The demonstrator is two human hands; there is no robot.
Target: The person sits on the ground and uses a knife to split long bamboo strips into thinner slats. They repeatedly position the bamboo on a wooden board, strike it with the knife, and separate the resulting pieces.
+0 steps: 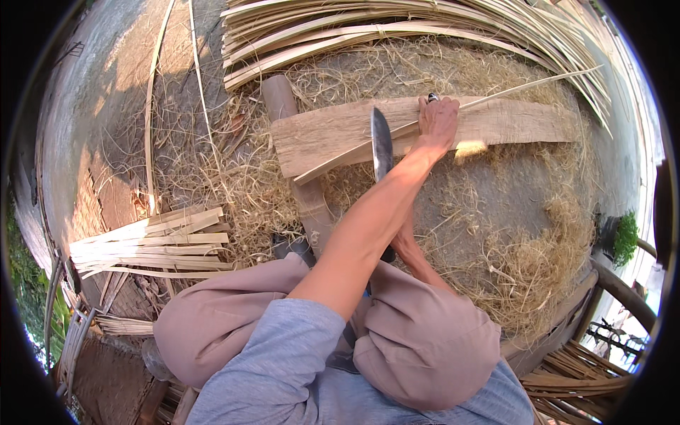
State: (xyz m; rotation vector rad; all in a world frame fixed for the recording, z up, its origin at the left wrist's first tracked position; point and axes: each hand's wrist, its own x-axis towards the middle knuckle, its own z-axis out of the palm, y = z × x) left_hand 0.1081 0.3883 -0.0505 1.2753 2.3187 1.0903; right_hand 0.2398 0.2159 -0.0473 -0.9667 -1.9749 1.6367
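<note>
My left hand (pixel 439 122) is closed over a long, thin bamboo strip (pixel 503 93), pressing on it above a wooden plank (pixel 524 122). The strip lies slantwise, its near end sticking out past the plank's front edge at the left. Crossing over from the left, my left forearm covers most of my right hand (pixel 402 230). A large knife (pixel 381 142) comes out from beneath that forearm, its dark blade pointing away from me beside the strip. The right hand is at the knife's handle; its fingers are largely hidden.
A round pole (pixel 280 98) runs under the plank's left end. Long bamboo strips (pixel 397 30) are stacked at the back. Shorter split pieces (pixel 152 244) lie at the left. Curly shavings (pixel 524 262) cover much of the ground. My bent knees (pixel 425 340) are close in front.
</note>
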